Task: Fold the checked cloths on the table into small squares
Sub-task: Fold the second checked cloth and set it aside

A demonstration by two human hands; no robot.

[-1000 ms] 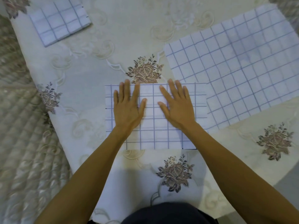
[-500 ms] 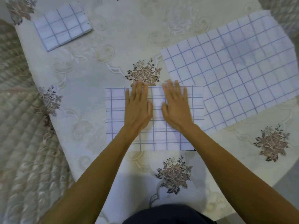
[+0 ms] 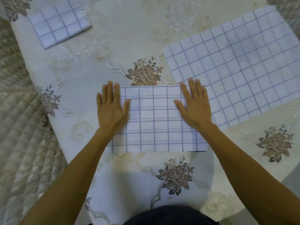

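Smoothing step: left hand (image 3: 110, 109) and right hand (image 3: 194, 108), fingers flat, press opposite ends of half-folded white blue-checked cloth (image 3: 154, 120) between them on tabletop (image 3: 113, 51). Next likely needs one end pinched and carried across to the other.

Lighting is soft, even and slightly cool from overhead; 1 faint rounded shadow lies on the tablecloth (image 3: 129, 184) well behind the fingers (image 3: 112, 90) of the left hand (image 3: 109, 113), whose thumb-side edge is blurred, and lines far beyond the fingertips bow.
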